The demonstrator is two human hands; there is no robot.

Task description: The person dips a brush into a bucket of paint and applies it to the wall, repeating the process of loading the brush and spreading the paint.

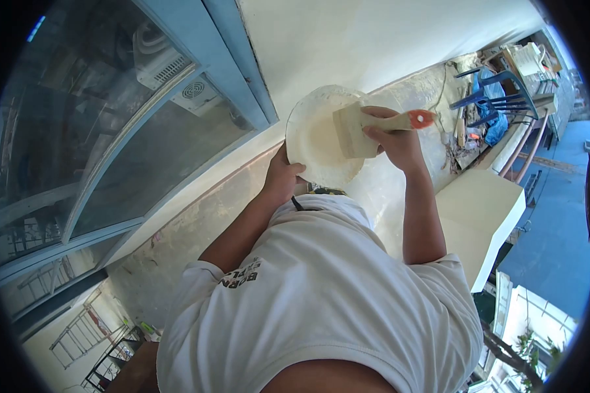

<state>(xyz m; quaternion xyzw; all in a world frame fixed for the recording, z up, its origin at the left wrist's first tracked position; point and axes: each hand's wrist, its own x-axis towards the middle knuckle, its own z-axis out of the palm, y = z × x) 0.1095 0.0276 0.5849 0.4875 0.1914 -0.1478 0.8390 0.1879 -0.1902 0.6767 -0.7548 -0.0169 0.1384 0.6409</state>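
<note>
Wall (pixel 387 33), cream-coloured, spans the top of the view, with a blue-framed window (pixel 111 131) to its left. A pale ledge block (pixel 478 209) sits right of the arms, and a blue chair (pixel 498 98) stands beyond it among clutter. The left hand (pixel 282 180) holds a round, paint-coated pan (pixel 311 141) before the chest, fingers closed on its rim. The right hand (pixel 396 141) fingers wrap an orange-tipped brush (pixel 351 131), its bristles resting inside the pan.

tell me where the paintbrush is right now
In the head view the paintbrush is gripped in the right hand, upper centre, its bristles over the white bowl held by the left hand, near the cream wall.
</note>
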